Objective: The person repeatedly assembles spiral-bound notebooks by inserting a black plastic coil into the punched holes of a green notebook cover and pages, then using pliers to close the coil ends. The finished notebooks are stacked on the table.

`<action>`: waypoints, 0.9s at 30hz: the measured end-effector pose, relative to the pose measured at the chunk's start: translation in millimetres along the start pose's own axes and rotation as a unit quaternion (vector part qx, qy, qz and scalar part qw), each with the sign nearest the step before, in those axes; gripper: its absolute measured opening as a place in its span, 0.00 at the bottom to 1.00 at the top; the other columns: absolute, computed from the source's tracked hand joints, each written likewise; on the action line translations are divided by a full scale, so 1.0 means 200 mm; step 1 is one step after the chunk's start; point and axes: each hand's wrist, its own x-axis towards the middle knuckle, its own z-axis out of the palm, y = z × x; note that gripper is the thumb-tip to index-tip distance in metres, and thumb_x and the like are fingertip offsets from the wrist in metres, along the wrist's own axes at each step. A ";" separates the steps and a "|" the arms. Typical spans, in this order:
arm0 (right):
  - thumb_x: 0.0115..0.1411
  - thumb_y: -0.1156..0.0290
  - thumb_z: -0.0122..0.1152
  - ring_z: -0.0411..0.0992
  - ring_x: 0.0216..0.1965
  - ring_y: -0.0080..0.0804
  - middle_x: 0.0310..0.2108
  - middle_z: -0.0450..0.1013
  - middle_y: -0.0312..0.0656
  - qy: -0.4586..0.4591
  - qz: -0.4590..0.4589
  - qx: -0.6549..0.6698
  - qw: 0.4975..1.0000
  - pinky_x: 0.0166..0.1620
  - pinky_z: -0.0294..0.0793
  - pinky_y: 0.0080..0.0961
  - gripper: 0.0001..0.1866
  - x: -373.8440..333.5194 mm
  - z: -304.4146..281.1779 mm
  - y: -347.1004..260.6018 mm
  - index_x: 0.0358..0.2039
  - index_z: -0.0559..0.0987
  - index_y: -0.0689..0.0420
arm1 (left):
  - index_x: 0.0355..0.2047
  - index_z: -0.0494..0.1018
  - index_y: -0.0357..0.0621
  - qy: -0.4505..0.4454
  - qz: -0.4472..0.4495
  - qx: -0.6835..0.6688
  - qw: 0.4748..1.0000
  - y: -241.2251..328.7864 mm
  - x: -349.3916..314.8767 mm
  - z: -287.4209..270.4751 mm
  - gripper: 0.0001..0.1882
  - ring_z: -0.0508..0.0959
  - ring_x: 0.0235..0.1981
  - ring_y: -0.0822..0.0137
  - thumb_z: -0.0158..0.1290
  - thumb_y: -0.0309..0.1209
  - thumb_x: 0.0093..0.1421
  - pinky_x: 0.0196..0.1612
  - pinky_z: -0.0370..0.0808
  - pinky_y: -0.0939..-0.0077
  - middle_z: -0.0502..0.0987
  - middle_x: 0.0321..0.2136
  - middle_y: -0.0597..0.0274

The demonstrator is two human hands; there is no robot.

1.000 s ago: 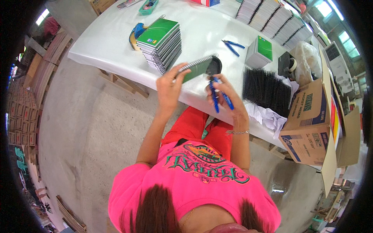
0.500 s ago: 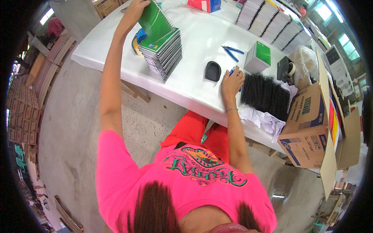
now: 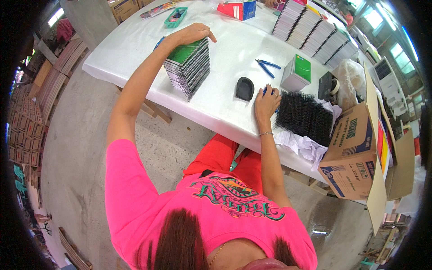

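A stack of spiral-bound notebooks (image 3: 189,67) with green covers stands at the left of the white table, its black coils toward the right. Over its top lies my left hand (image 3: 193,33), open, with bent fingers reaching past the coil edge. My right hand (image 3: 268,104) rests on the table, closed around a blue-handled tool (image 3: 264,91) whose other end is hidden under the palm. Just left of that hand sits a small black tray (image 3: 245,88). Blue-handled pliers (image 3: 266,68) lie behind it. A heap of black plastic coils (image 3: 303,118) is right beside my right hand.
A smaller notebook stack (image 3: 297,74) stands behind the coils. Taller bound stacks (image 3: 310,31) line the back right. A cardboard box (image 3: 351,153) with raised flaps, crumpled paper (image 3: 299,146) and a tape roll (image 3: 335,86) are at the right. A green basket (image 3: 175,18) sits at the back left.
The raised green notebook now lies flat on the stack. My left hand has come down and to the right, onto the stack's top. My right hand stays on its tool.
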 end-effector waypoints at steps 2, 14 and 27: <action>0.62 0.61 0.57 0.62 0.54 0.52 0.53 0.66 0.52 0.005 -0.004 0.004 1.000 0.56 0.62 0.47 0.20 -0.01 0.00 0.01 0.53 0.74 0.55 | 0.38 0.83 0.42 -0.010 -0.005 -0.009 1.000 0.00 0.01 0.03 0.28 0.70 0.39 0.58 0.30 0.36 0.61 0.50 0.67 0.68 0.71 0.35 0.52; 0.63 0.62 0.57 0.61 0.54 0.51 0.53 0.66 0.52 -0.012 0.005 0.006 1.000 0.56 0.61 0.47 0.19 0.00 -0.02 0.00 0.52 0.75 0.56 | 0.39 0.83 0.44 0.013 -0.051 0.001 0.999 0.05 -0.03 0.06 0.16 0.72 0.39 0.62 0.50 0.37 0.60 0.48 0.67 0.68 0.71 0.33 0.55; 0.62 0.63 0.58 0.61 0.54 0.50 0.52 0.65 0.51 -0.003 -0.013 0.007 1.000 0.56 0.61 0.45 0.19 0.00 -0.01 0.00 0.52 0.75 0.56 | 0.36 0.83 0.42 0.024 -0.027 -0.006 0.999 0.04 -0.04 0.06 0.15 0.75 0.38 0.63 0.57 0.40 0.57 0.46 0.70 0.70 0.75 0.34 0.57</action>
